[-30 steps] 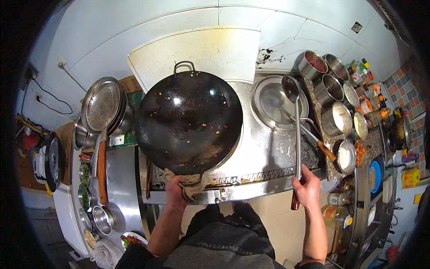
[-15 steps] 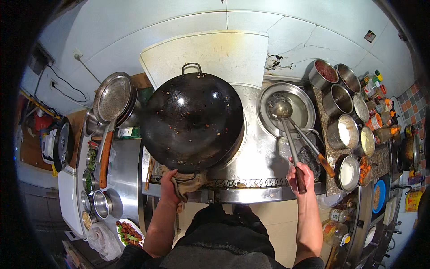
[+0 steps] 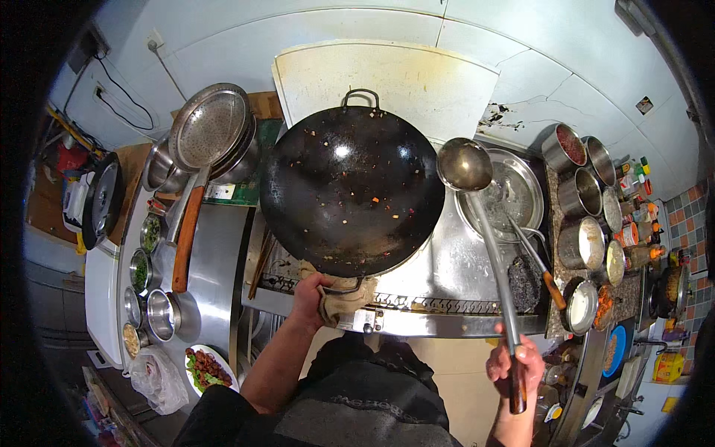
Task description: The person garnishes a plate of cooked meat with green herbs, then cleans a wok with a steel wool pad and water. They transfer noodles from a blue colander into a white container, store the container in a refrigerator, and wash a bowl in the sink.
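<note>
My left hand [image 3: 308,296] is closed on a beige cloth [image 3: 342,302] at the near handle of the large black wok [image 3: 328,201], which sits on the steel stove [image 3: 462,290] and holds small scattered food bits. My right hand [image 3: 514,361] grips a long-handled steel ladle [image 3: 493,246] by its dark lower end. The ladle's bowl [image 3: 465,162] is raised at the wok's right rim, partly over a steel basin [image 3: 521,182] of water. A second wooden-handled utensil [image 3: 553,290] rests in the basin.
On the left stand a perforated strainer [image 3: 208,119] on steel pots, small bowls [image 3: 162,314] and a plate of food [image 3: 212,369]. On the right, pots [image 3: 579,246], bowls and bottles crowd a ledge [image 3: 555,316]. A white splashboard [image 3: 383,67] leans behind the wok.
The ladle has come up out of the basin and toward the wok, and my right hand has moved nearer my body. My left hand stays on the cloth at the wok handle.
</note>
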The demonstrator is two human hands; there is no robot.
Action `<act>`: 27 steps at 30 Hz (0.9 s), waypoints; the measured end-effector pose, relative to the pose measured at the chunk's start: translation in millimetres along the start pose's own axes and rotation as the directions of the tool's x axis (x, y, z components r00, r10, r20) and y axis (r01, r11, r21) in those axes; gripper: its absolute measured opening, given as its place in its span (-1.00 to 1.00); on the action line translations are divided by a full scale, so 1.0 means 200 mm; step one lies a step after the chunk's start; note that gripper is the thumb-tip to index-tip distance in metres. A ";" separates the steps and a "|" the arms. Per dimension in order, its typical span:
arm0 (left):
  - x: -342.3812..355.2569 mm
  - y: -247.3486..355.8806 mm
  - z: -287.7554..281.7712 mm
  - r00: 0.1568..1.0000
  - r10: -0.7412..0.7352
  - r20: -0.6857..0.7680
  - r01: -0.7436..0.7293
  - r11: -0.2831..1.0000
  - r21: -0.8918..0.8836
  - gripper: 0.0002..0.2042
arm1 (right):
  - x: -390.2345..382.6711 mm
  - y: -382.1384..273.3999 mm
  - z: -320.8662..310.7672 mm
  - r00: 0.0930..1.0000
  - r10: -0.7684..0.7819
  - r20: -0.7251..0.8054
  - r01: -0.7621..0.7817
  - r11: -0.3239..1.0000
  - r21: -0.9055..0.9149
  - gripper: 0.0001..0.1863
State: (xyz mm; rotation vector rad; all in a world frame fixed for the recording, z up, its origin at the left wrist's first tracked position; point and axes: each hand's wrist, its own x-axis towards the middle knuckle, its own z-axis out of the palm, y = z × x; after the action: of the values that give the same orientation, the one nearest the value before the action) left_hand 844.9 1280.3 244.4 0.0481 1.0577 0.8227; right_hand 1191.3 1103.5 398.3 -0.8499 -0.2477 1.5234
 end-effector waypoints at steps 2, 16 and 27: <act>-0.02 0.00 0.01 0.999 0.047 -0.004 -0.047 0.999 0.016 -0.66 | -0.05 0.07 0.04 0.997 0.078 -0.027 -0.079 0.997 -0.015 -0.36; -0.13 0.03 0.15 0.997 0.072 -0.042 -0.066 0.990 0.128 -0.56 | -0.09 0.14 0.07 0.975 -0.057 -0.214 -0.101 0.747 -0.657 -0.51; -0.12 0.02 0.11 0.979 0.104 -0.176 -0.075 0.984 0.163 -0.67 | 0.40 0.07 -0.43 0.873 -0.332 -0.357 -0.137 0.537 -0.833 -0.84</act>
State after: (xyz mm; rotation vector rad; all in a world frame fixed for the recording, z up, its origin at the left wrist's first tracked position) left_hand 855.0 1277.0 275.4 0.1554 1.3014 0.8362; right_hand 1241.6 1147.4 301.7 -1.9383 -0.6895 0.9548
